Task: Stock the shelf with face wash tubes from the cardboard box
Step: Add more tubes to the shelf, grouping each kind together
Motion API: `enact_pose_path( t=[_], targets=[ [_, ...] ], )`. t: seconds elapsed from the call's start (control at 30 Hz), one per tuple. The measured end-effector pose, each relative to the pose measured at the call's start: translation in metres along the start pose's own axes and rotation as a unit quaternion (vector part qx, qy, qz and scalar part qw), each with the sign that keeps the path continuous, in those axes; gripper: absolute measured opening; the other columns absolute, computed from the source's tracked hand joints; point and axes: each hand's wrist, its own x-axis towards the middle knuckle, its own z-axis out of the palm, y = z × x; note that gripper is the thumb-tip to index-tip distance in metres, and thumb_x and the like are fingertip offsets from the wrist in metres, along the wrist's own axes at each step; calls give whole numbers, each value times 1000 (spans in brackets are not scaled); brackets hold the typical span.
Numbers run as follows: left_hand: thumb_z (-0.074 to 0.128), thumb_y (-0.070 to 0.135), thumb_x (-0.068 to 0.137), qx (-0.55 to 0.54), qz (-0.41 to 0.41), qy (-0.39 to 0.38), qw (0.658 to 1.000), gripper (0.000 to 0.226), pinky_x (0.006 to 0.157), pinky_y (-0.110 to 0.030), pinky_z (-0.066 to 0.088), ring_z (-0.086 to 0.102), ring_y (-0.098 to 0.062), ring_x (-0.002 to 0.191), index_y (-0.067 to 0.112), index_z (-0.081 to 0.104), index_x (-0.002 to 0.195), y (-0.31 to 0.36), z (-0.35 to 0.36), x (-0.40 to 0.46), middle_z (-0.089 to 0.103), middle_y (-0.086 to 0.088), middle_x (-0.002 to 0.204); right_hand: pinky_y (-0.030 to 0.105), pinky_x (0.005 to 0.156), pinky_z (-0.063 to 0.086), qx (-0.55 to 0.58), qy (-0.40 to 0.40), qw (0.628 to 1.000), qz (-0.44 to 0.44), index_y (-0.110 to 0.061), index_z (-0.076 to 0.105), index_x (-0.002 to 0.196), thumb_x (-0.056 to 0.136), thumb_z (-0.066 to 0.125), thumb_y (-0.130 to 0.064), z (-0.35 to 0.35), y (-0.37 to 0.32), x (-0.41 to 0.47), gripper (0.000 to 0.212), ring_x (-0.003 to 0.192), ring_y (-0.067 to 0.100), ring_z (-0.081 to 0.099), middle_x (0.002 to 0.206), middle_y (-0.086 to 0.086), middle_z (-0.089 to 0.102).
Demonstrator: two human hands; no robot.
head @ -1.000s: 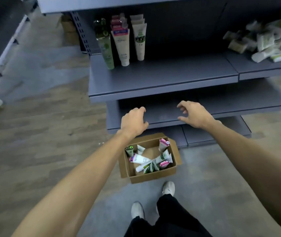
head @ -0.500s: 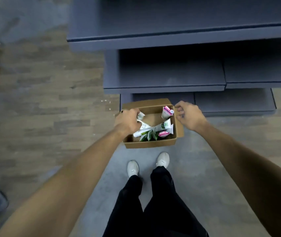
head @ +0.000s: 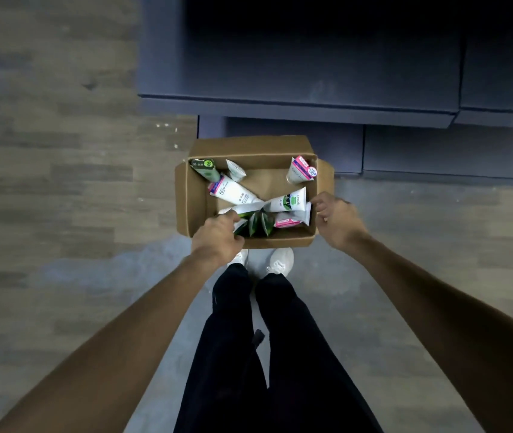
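Grey floor (head: 405, 307) carried an open cardboard box (head: 183, 201) just before the dark shelf (head: 295, 107).
Face wash tubes (head: 233, 192) lay jumbled inside the box, most toward its near edge. The left hand (head: 217, 237) reached over the near-left corner, fingers curled on a tube; the right hand (head: 337, 220) curled at the near-right wall, its grip unclear. White shoes (head: 278, 264) stood just behind the box.

Open brown cardboard box (head: 280, 146): matt, plain corrugated. White plastic face wash tubes (head: 236, 192): smooth, slight sheen. Dark grey shelf (head: 295, 104): painted metal look, matt. Floor (head: 61, 182): wood-grain planks, dull finish.
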Motion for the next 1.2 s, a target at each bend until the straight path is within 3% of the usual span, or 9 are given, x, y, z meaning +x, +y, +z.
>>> enact_pose_path(
  t=[0.1,0.23,0.37,0.53,0.6,0.7,0.97,1.2],
  targets=[
    [62,19,86,9,-8,-16,1000,41,91,-39,54,63,-26,107,26,58,126,-15,15,19,68,-5,114,32,89,53,13,-31,999,2,-12,58,122,88,62,-5,20,7,7,36,103,23,64,117,10,67],
    [62,11,86,-9,-12,-10,1000,40,92,-39,53,64,-29,104,19,59,125,-25,34,47,66,-10,115,38,95,48,4,-12,999,-38,-12,61,122,86,65,-7,47,4,19,37,110,28,59,120,12,63],
    [65,17,85,7,13,4,1000,38,88,-40,53,62,-30,104,14,57,122,-25,52,69,63,-10,117,35,96,45,-35,-16,996,-85,-16,60,124,88,63,-8,71,1,32,37,114,26,54,123,7,59],
    [68,26,83,35,6,33,999,37,72,-34,47,62,-30,100,14,56,116,-31,69,84,64,-8,111,33,105,38,-44,-73,985,-152,-23,62,127,87,67,-13,91,-4,51,41,124,21,48,130,0,58],
    [69,28,82,39,-3,41,998,38,71,-34,45,62,-31,100,15,56,115,-35,70,89,63,-7,111,35,107,37,-47,-82,980,-176,-26,62,126,88,67,-17,97,-10,59,40,126,19,47,132,-2,57],
    [66,30,85,29,-4,58,998,37,76,-37,49,62,-32,101,14,55,116,-42,70,94,63,-9,113,27,104,32,-51,-82,975,-199,-26,63,126,90,65,-19,101,-21,70,37,125,18,47,132,-2,58],
    [68,20,87,-18,14,65,998,36,85,-37,49,59,-32,108,15,58,122,-59,66,114,65,-10,114,38,100,45,-162,-149,958,-186,-31,63,122,84,56,-8,115,-49,87,45,121,21,51,131,-4,57],
    [74,25,83,-30,-7,62,998,37,86,-36,51,61,-29,104,17,61,117,-65,66,124,68,-8,107,38,97,47,-214,-168,942,-194,-37,61,120,87,66,-18,116,-51,98,38,116,22,57,129,-6,58]
  ],
)
